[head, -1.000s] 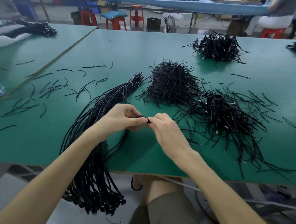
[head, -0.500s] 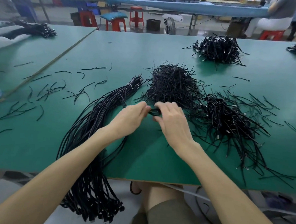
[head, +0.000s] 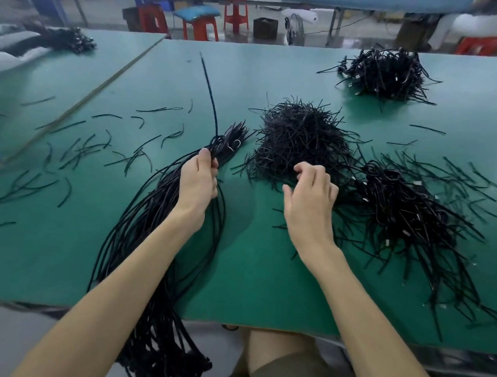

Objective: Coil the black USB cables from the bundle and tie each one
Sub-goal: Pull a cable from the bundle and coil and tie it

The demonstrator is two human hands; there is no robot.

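Observation:
A long bundle of black USB cables lies diagonally on the green table and hangs over its front edge. My left hand grips cable near the bundle's far end, and one black cable rises from that grip, pointing up and away. My right hand hovers with relaxed fingers, holding nothing, at the near edge of a heap of black twist ties. To the right lies a pile of coiled, tied cables.
Loose black ties are scattered over the table's left side. A second pile of coiled cables sits at the far right. Another green table adjoins on the left. Red stools stand beyond.
Both hands held one small coil together before. They have since parted: the left moved to the bundle's far end and lifted a cable, the right moved empty towards the tie heap.

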